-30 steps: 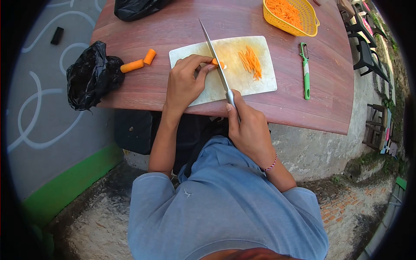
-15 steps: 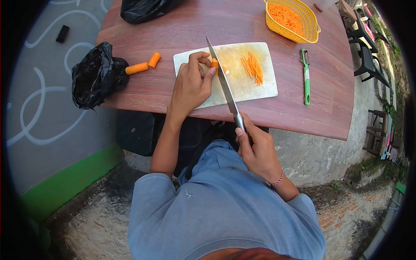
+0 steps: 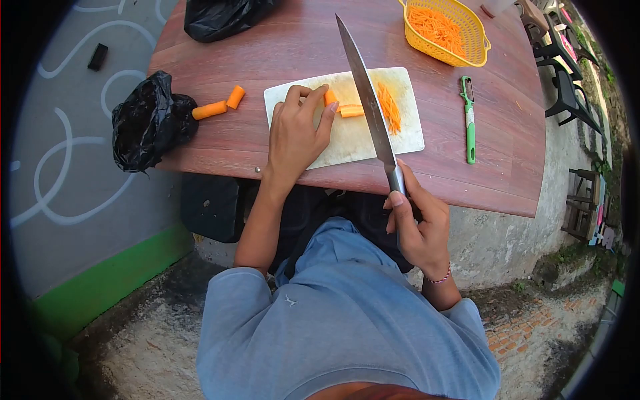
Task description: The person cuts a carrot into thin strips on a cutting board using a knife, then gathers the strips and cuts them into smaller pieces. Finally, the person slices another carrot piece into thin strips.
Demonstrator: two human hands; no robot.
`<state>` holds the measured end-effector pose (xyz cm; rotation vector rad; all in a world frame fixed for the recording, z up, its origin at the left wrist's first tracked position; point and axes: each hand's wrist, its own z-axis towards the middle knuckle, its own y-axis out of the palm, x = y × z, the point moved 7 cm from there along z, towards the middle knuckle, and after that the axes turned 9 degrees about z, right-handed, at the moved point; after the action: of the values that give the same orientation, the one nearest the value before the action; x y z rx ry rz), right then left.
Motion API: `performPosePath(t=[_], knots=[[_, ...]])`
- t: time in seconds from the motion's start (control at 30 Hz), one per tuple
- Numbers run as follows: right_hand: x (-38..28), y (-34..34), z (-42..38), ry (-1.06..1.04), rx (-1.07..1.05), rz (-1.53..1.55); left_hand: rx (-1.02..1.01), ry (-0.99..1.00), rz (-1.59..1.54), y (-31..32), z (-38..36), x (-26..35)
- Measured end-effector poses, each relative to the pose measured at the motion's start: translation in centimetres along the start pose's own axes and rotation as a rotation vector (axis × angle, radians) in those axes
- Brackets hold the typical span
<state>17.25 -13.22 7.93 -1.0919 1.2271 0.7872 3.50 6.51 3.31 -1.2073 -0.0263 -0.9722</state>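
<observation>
My left hand [image 3: 297,137] rests on the white cutting board [image 3: 360,137] and pinches a short carrot piece [image 3: 329,97] between its fingertips. A thin cut carrot slice [image 3: 351,110] lies just right of it. My right hand [image 3: 419,220] grips the handle of a long knife [image 3: 368,99], lifted off the board with its blade pointing away over the carrot strips [image 3: 389,107]. The hand itself is off the table's near edge.
Two carrot chunks [image 3: 217,105] lie left of the board beside a black plastic bag [image 3: 151,122]. A green peeler [image 3: 469,120] lies to the right. A yellow basket [image 3: 445,27] of carrot strips and another black bag [image 3: 223,15] sit at the far side of the wooden table [image 3: 280,47].
The knife cut through the carrot piece, then pulled back and lifted to the right. A slice now lies free beside the piece my left hand holds.
</observation>
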Motion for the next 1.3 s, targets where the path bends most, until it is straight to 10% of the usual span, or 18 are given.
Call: performPosePath(t=[0.97, 1.3], knots=[[2.4, -2.2, 0.8, 0.046, 0.099, -0.008, -0.151, 0.306, 0.122, 0.5, 0.7, 3.8], [3.2, -2.2, 0.4, 0.177, 0.077, 0.067, -0.045, 0.122, 0.144, 0.2, 0.6, 2.8]])
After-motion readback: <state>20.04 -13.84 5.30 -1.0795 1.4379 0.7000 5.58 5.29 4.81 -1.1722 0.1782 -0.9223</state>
